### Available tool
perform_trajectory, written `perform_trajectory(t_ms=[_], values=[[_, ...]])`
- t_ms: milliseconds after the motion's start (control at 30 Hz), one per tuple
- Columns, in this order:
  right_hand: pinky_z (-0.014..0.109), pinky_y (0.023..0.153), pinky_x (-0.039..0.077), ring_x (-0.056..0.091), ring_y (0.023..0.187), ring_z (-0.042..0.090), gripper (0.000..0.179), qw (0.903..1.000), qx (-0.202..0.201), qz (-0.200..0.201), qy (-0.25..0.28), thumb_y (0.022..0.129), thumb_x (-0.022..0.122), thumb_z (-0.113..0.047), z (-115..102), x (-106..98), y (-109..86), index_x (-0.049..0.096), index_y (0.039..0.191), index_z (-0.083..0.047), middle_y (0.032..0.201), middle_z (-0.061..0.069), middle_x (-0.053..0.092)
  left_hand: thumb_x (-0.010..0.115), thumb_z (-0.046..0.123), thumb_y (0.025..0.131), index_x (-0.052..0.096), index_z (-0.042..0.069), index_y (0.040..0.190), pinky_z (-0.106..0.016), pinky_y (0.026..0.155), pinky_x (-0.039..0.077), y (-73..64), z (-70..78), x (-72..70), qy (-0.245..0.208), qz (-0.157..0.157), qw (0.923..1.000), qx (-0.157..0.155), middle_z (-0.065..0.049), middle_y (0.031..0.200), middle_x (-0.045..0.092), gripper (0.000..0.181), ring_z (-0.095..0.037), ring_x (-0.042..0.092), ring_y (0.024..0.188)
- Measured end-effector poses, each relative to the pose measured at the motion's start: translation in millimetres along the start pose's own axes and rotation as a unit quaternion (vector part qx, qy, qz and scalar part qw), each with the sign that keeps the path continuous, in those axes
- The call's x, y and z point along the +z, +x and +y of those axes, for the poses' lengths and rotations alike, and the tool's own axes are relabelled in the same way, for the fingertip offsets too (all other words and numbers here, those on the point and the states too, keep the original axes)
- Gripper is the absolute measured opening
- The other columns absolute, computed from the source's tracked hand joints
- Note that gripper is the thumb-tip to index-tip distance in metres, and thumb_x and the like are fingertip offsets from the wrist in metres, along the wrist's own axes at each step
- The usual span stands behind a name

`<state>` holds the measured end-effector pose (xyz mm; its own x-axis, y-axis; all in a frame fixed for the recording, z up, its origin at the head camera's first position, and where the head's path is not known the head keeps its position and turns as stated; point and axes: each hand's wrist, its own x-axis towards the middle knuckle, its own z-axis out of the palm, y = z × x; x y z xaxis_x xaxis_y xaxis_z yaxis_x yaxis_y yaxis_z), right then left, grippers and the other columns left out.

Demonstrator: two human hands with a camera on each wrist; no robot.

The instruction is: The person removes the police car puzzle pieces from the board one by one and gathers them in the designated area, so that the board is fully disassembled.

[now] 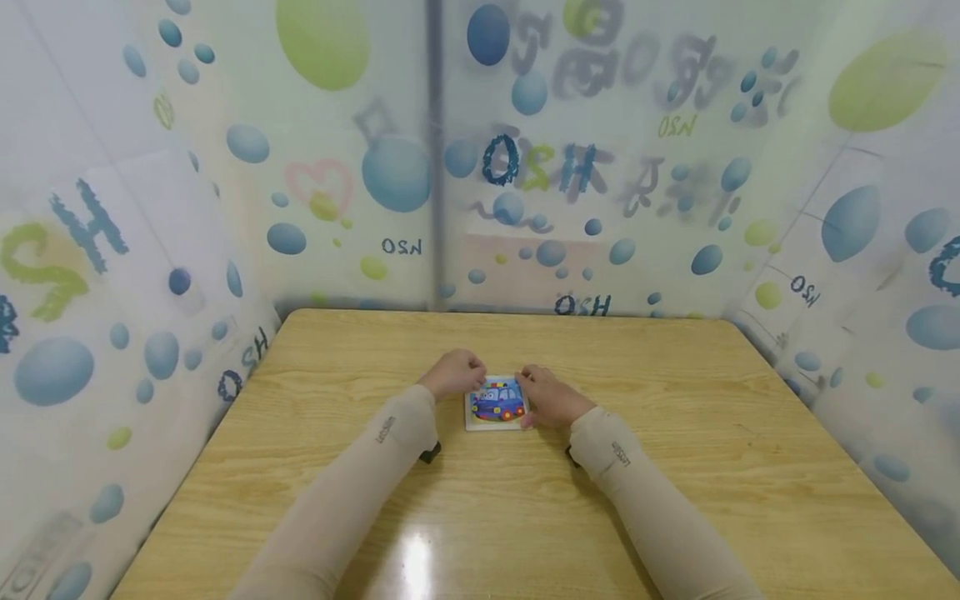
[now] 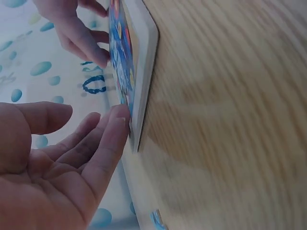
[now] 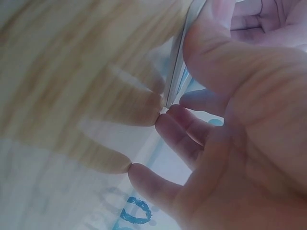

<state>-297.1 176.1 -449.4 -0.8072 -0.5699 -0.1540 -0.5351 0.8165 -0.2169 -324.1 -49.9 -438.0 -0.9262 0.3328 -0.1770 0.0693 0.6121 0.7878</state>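
Observation:
A small puzzle board (image 1: 497, 402) with a blue cartoon car and a pale raised rim lies flat on the wooden table. My left hand (image 1: 453, 372) is at its far left corner. In the left wrist view, fairly straight fingers (image 2: 106, 143) touch the board's edge, and the thumb stands apart from them. On the other side, my right hand (image 1: 557, 398) holds the board by its right edge. Its thumb (image 3: 206, 52) lies along the near part of that edge, while the fingertips reach the far corner and touch the tabletop.
The wooden table (image 1: 495, 517) runs back to pale walls (image 1: 630, 275) printed with blue and green drops and letters. Walls also stand close on the left and right. A small blue-and-white patch (image 2: 157, 219) shows near the table's edge in the left wrist view.

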Motion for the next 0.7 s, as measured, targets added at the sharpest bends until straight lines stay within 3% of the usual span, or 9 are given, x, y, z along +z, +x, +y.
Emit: perform_trajectory(t_ms=[300, 533, 700], values=[[0.047, 0.114, 0.038, 0.037, 0.138, 0.036, 0.085, 0.9999, -0.011, 0.001, 0.000, 0.095, 0.071, -0.034, -1, -1, 0.6, 0.028, 0.155, 0.007, 0.152, 0.024, 0.035, 0.054, 0.019, 0.103, 0.068, 0.001, 0.122, -0.029, 0.074, 0.054, 0.4, 4.3, -1.0, 0.005, -0.006, 0.9998, -0.018, -0.005, 0.104, 0.069, 0.030, -0.017, 0.063, 0.089], [0.046, 0.116, 0.037, 0.035, 0.140, 0.035, 0.086, 1.0000, 0.002, -0.006, 0.000, 0.095, 0.070, -0.037, 1, -1, 1.5, 0.027, 0.156, 0.005, 0.154, 0.022, 0.034, 0.053, 0.018, 0.101, 0.066, -0.001, 0.114, -0.032, 0.070, 0.046, -4.0, 10.9, -0.5, -0.018, -0.019, 0.9994, -0.024, -0.010, 0.104, 0.064, 0.026, -0.016, 0.050, 0.075], [0.047, 0.116, 0.036, 0.033, 0.141, 0.036, 0.086, 1.0000, 0.002, -0.009, 0.003, 0.095, 0.070, -0.037, 1, 0, 2.1, 0.027, 0.157, 0.005, 0.155, 0.023, 0.033, 0.052, 0.016, 0.103, 0.061, 0.000, 0.113, -0.037, 0.083, 0.051, -6.6, 11.0, 1.0, -0.054, -0.017, 0.9979, -0.032, -0.010, 0.118, 0.061, 0.021, -0.021, 0.057, 0.093]])
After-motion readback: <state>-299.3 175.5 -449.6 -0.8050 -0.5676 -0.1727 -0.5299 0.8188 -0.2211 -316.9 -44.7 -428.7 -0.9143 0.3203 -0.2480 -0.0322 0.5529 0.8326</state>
